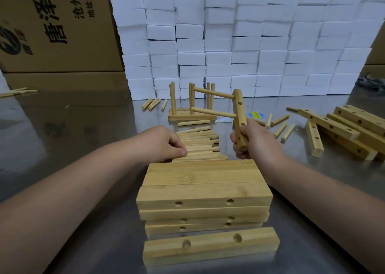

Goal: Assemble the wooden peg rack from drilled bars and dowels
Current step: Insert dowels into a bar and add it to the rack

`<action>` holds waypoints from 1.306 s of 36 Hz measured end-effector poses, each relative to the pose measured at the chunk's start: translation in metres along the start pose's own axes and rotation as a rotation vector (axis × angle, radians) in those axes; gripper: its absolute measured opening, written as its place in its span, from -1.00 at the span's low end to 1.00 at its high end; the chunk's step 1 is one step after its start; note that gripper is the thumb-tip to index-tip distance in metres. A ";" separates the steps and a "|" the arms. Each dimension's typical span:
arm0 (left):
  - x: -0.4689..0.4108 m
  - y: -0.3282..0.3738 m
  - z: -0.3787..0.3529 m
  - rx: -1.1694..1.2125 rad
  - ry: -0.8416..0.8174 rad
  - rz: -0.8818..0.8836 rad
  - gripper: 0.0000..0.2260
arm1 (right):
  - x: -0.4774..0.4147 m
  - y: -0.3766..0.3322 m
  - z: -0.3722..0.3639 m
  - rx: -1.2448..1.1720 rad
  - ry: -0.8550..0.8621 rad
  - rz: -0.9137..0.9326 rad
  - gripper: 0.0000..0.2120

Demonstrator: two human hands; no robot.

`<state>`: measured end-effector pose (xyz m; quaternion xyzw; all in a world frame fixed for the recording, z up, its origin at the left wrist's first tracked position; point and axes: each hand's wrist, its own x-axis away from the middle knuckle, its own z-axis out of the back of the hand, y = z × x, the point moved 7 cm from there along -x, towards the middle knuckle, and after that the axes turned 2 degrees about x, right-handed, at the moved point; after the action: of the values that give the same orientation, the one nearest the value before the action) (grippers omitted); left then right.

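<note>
Drilled bar stands nearly upright in the right hand, whose fingers wrap its lower end. Two dowels stick out of it toward the left hand side. The left hand lies with fingers curled on the dowel pile between both hands; whether it pinches one I cannot tell. A stack of bars sits just nearer than the hands, and loose bars lie right of the right hand.

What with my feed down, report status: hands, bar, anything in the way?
Right hand grips drilled bar, two dowels seated. Left hand curled on dowel pile, grip unclear. Nothing in the way.
</note>
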<state>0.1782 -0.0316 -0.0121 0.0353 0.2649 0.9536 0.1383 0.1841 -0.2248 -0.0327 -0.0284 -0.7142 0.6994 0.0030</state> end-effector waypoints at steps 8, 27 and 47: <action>-0.001 0.003 0.000 -0.038 0.009 0.002 -0.86 | 0.000 -0.001 0.000 0.004 -0.025 0.064 -0.77; 0.002 0.005 0.009 0.082 0.083 -0.026 -0.87 | 0.015 -0.013 -0.003 0.050 -0.063 0.146 -0.88; 0.032 0.064 0.031 0.153 0.227 -0.215 -0.86 | 0.028 -0.038 -0.014 -0.019 -0.063 0.208 -0.76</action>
<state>0.1361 -0.0594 0.0471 -0.0905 0.3528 0.9083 0.2056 0.1558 -0.2106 0.0046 -0.0802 -0.7137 0.6897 -0.0924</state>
